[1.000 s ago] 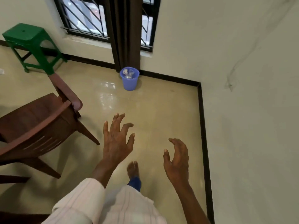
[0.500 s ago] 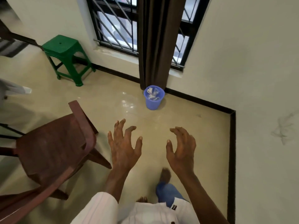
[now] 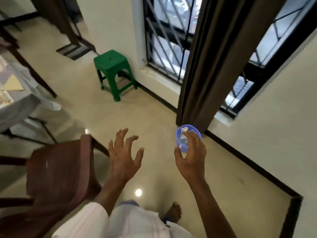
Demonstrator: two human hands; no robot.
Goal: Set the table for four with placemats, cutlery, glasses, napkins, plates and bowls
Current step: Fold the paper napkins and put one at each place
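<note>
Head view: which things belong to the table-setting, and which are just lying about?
Job: cloth-covered table at the left edge, left hand, right hand, both empty.
Lying about: brown chair, green stool, blue bin, curtain.

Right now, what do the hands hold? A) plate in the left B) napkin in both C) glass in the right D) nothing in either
D: the left hand and right hand are bare, fingers spread or loosely curled over the floor; the blue bin only shows behind the right one.
</note>
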